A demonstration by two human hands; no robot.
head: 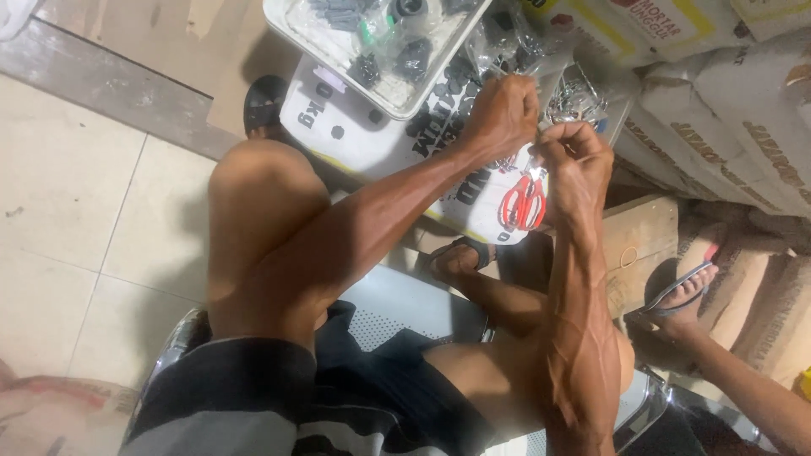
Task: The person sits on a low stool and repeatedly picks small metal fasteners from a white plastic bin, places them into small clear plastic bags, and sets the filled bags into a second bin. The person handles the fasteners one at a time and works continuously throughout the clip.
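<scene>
My left hand (504,114) and my right hand (574,160) are close together above a white sack (380,143) lying flat. Both pinch a small clear plastic bag (534,139) between the fingertips; its contents are too small to tell. Red-handled scissors (525,203) lie on the sack just below my right hand. A metal tray (296,25) holding small clear bags of dark parts sits on the sack beyond my left hand. More clear bags with shiny metal pieces (579,97) lie right behind my hands.
Stacked large sacks (726,118) rise at the right. A wooden box (642,236) stands under my right wrist. Another person's sandalled foot (680,291) rests at the right. I sit on a perforated metal bench (397,312); tiled floor (76,219) lies at the left.
</scene>
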